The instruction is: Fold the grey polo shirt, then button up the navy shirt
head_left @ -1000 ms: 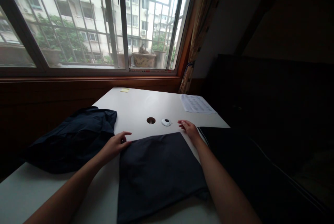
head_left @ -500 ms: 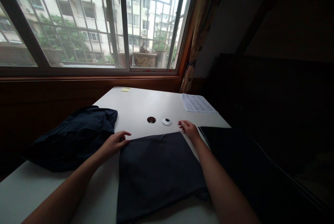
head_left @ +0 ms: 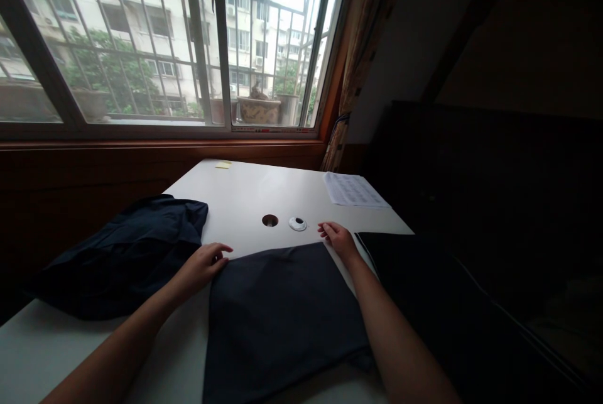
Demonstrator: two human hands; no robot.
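Note:
A dark grey-blue piece of cloth, apparently a folded garment (head_left: 287,316), lies in front of me with its far edge fairly straight. At its far left corner rests my left hand (head_left: 210,261), thumb touching the fabric and index finger stretched apart from it. Just beyond the far right corner is my right hand (head_left: 336,239), its fingers loosely bent and slightly apart, with nothing visible in them. My right forearm passes over the cloth's right edge. A crumpled dark blue garment (head_left: 136,253) sits to the left of my left hand.
The white table (head_left: 235,196) has a round hole (head_left: 270,220) with its white cap (head_left: 298,223) beside it. Printed sheets (head_left: 355,190) and yellow sticky notes (head_left: 223,165) lie farther back. Another dark cloth with pale piping (head_left: 424,291) spreads at right. A barred window stands behind.
The view has shifted slightly, so everything sits a little lower and farther left. Both hands stay at the cloth's far corners, and the cloth looks the same.

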